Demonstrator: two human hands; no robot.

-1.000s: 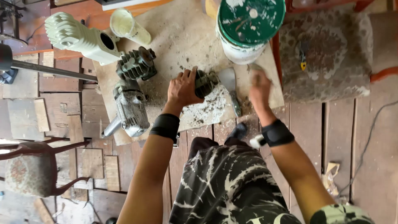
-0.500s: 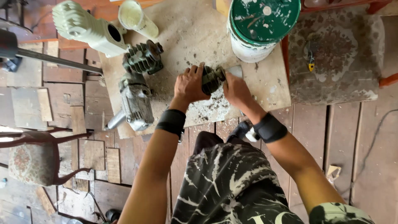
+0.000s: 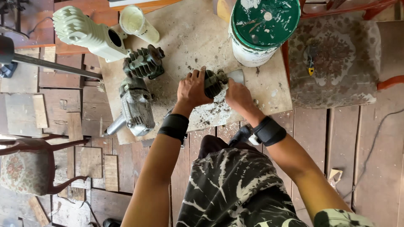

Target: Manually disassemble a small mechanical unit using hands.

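Both hands now grip the dark metal part (image 3: 213,83) on the board (image 3: 189,38)

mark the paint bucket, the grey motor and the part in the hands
paint bucket (image 3: 264,21), head view, on its green lid
grey motor (image 3: 136,108), head view, on its housing
dark part (image 3: 213,83), head view, on the ribbed body between both hands

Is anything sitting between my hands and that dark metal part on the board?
Nothing visible. The left hand already grips the dark metal part from its left side, and the right hand touches it from the right, beside a flat metal blade.
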